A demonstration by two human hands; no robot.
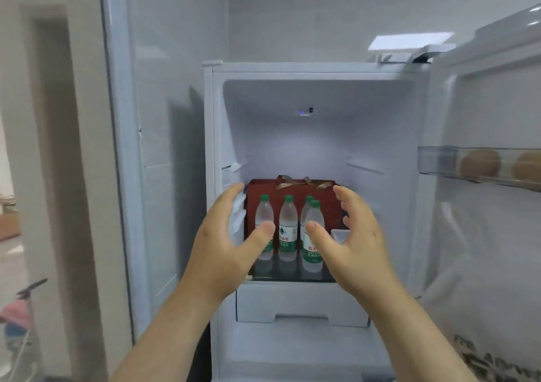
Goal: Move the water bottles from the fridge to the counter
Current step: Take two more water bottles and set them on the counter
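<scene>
The white fridge [316, 135] stands open, its door [497, 103] swung to the right. On the glass shelf [292, 276] inside, four clear plastic water bottles with green caps and green-and-white labels [288, 229] stand upright in front of a dark red paper gift bag with ribbon handles [292, 187] — three in a row, the fourth just ahead of the right-hand one. The left hand [231, 241] and the right hand [354, 235] hover on either side of the bottles, each grip spread wide and holding nothing — thumbs overlapping the outer bottles in view. Two brownish round items [480, 163] sit in a clear door tray [433, 159].
</scene>
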